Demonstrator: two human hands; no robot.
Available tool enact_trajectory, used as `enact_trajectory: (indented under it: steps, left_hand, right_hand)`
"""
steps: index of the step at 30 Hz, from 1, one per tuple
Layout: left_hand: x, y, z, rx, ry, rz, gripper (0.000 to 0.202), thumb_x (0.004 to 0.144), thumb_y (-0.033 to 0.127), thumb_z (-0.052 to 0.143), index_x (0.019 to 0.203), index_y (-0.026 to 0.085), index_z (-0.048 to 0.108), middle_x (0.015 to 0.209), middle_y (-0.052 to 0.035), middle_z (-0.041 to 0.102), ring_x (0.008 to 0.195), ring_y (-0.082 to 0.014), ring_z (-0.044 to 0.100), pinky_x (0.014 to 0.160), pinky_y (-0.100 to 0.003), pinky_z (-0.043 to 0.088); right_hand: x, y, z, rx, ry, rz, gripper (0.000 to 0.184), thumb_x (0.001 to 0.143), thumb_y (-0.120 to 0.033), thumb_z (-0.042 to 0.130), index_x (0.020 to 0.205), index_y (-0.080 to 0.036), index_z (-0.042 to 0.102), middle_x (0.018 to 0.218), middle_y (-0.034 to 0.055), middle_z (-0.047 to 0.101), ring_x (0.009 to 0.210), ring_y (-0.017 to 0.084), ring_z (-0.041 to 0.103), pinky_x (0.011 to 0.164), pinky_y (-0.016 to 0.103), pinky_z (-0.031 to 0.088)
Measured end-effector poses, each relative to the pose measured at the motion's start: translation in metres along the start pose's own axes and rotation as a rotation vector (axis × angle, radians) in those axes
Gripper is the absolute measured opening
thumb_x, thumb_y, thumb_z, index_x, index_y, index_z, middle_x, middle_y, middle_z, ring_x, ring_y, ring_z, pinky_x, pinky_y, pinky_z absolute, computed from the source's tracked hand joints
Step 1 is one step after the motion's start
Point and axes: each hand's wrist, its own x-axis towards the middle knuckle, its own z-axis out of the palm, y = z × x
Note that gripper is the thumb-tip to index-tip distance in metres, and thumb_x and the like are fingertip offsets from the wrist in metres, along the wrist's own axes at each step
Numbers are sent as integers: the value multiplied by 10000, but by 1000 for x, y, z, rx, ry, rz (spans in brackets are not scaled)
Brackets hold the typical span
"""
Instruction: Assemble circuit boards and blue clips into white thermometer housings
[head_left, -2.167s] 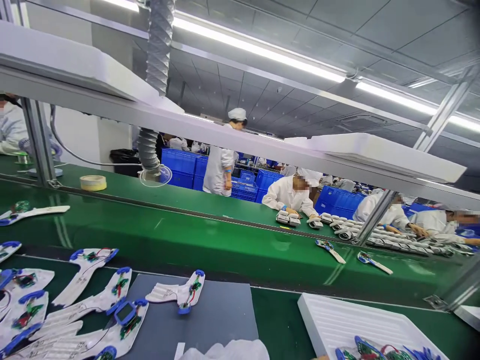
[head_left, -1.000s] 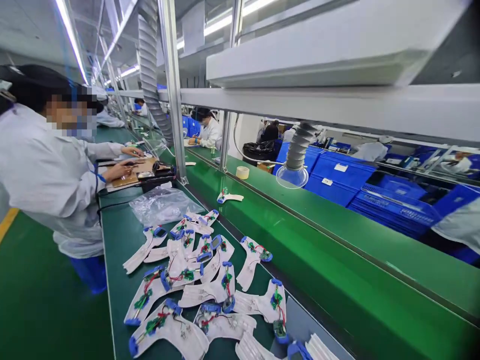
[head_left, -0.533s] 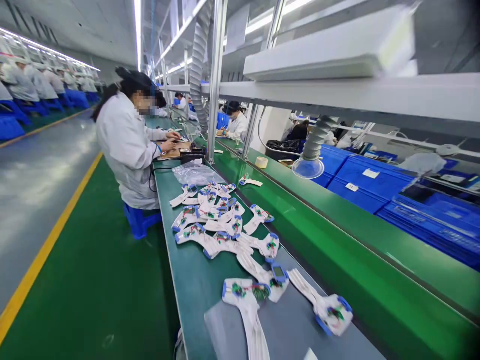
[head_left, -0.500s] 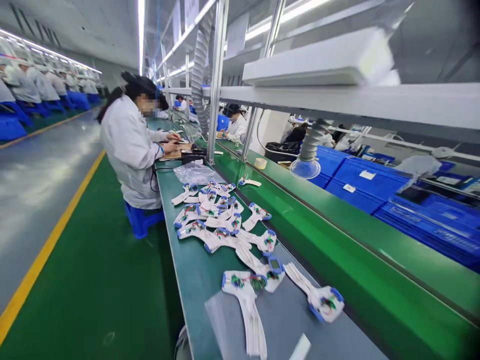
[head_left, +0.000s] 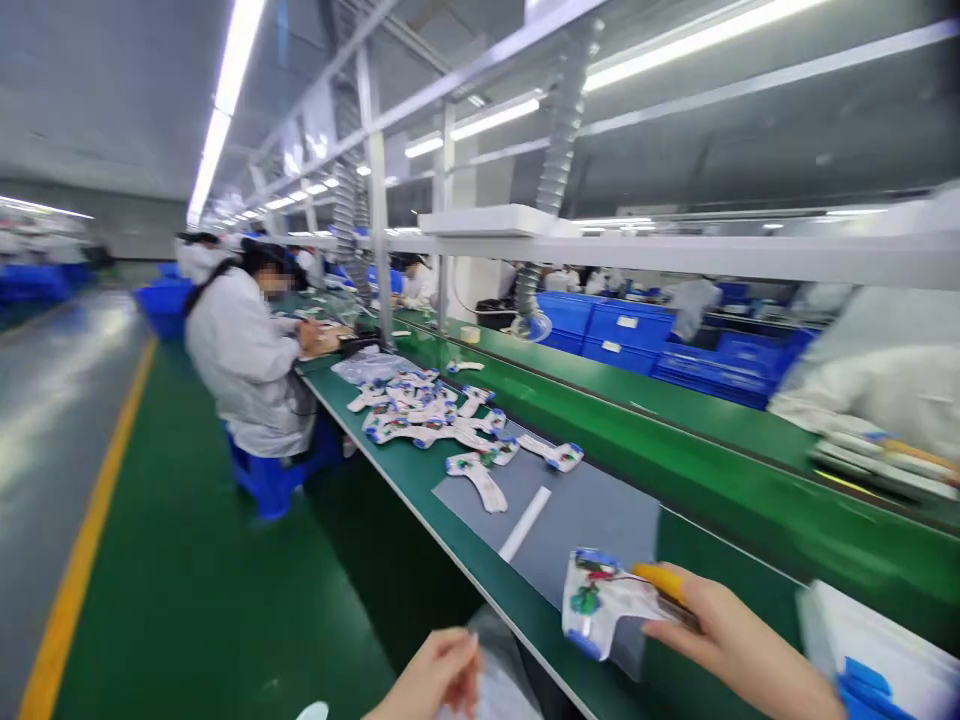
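My right hand (head_left: pixel 731 640) holds a white device half-shell (head_left: pixel 604 600) with blue trim and a small green circuit board, just above the grey mat (head_left: pixel 577 515) on the green bench. A yellow finger cot covers one fingertip. My left hand (head_left: pixel 435 680) hangs low beside the bench edge, fingers curled near a clear plastic bag (head_left: pixel 495 680); whether it grips the bag is unclear because of blur. A pile of similar half-shells (head_left: pixel 427 410) lies farther along the bench.
A seated co-worker in a white coat (head_left: pixel 247 365) works at the bench's far end. A green conveyor (head_left: pixel 675 440) runs along the bench's right. A white foam tray (head_left: pixel 877 650) sits at lower right. Blue crates (head_left: pixel 637 340) stand beyond. The aisle with a yellow line (head_left: pixel 82 560) lies left.
The camera has pulled back and swung right. Both my hands have come into view, the right one now holding a half-shell above the mat.
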Motion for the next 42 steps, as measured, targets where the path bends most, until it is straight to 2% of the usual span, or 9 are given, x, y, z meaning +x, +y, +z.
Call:
enact_trajectory:
  steps: [3,6,10,16,20,26,30,36,42]
  left_hand:
    - [33,-1,50,-159,-370,-185,655,701,653,545,1126,155,538,1035,-108,642,809,-200,658,703,-312,498]
    - [43,0,91,-354,-574,-372,707,591,549,699,1161,181,498,966,-127,672,694,-234,683,580,-289,502]
    - [52,1,120,-344,-504,-477,443,665,340,708,1027,165,522,904,-119,689,612,-228,686,526,-266,507]
    - [73,-11,157,-290,-270,-633,358,838,386,550,1026,81,540,883,-134,705,668,-185,696,574,-240,544]
    - [85,-15,176,-332,-127,-581,339,865,419,498,1043,135,551,907,-67,706,694,-158,691,632,-259,559]
    - [98,-13,188,-343,-44,-518,243,872,246,503,1067,108,542,983,-127,685,741,-214,697,626,-301,563]
    - [102,-12,189,-281,-3,-494,348,848,155,503,1189,95,478,1001,-148,679,774,-230,698,656,-315,572]
    - [100,-9,187,-133,-60,-406,613,783,16,512,1355,130,324,963,-137,697,870,-242,686,759,-344,563]
    - [100,-10,207,-75,-73,-445,671,775,12,516,1383,153,271,962,-130,702,868,-216,688,759,-306,557]
  right_hand:
    - [-42,-47,4,13,-41,-104,366,811,-385,575,1138,-221,590,1110,90,640,973,232,612,847,328,499]
    - [-75,-55,16,-50,26,-74,384,807,-385,589,1146,-206,582,1186,117,597,1092,268,553,949,427,441]
    - [-128,-42,26,-65,298,123,494,827,-421,543,1243,-160,486,1351,170,444,1251,300,407,998,480,394]
    - [-205,-3,15,-157,537,558,348,882,-380,435,1159,-195,538,1233,122,553,1114,248,543,869,361,501]
    - [-224,58,-8,-236,480,746,293,892,-312,407,1012,-144,614,1004,123,653,891,239,634,751,352,523]
    - [-198,131,-23,-315,322,873,233,883,-305,504,1011,-133,595,975,74,636,785,161,618,733,348,505]
    - [-206,161,-37,-340,263,990,249,892,-348,508,1009,-141,580,899,29,631,760,137,611,704,333,514]
    - [-270,192,-87,-394,184,1166,238,897,-320,505,1059,-158,568,1037,54,606,862,159,604,745,343,514]
    - [-268,222,-74,-423,-23,1206,234,886,-315,526,1029,-138,579,1012,57,613,855,160,605,748,353,513]
